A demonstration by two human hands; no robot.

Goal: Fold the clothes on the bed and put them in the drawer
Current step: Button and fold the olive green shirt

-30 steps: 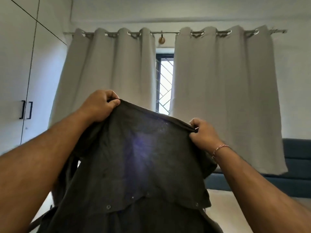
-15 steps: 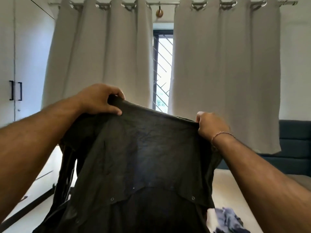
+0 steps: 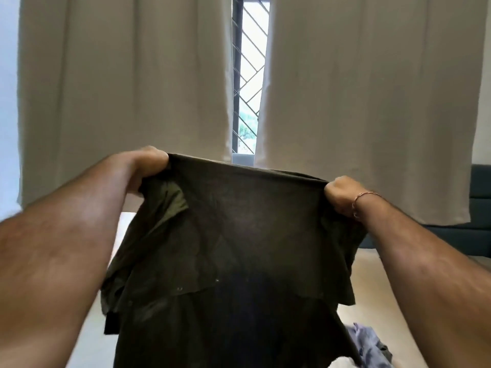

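I hold a dark olive shirt (image 3: pixel 239 248) up in front of me, stretched between both hands and hanging down out of the frame. My left hand (image 3: pixel 143 168) grips its upper left corner with curled fingers. My right hand (image 3: pixel 342 193), with a thin bracelet on the wrist, grips the upper right corner. A sleeve droops at each side. Small snap buttons show low on the cloth. The bed (image 3: pixel 372 293) lies below to the right, mostly hidden by the shirt. No drawer is in view.
A crumpled grey-blue garment (image 3: pixel 369 343) and a bit of white cloth lie on the bed at the lower right. Beige curtains (image 3: pixel 119 88) hang ahead with a barred window (image 3: pixel 248 75) between them. A dark blue headboard (image 3: pixel 478 208) stands at the right.
The view has tilted downward, so the curtain rod and the wardrobe at the left are gone. My hands have spread the shirt's top edge wider and more level.
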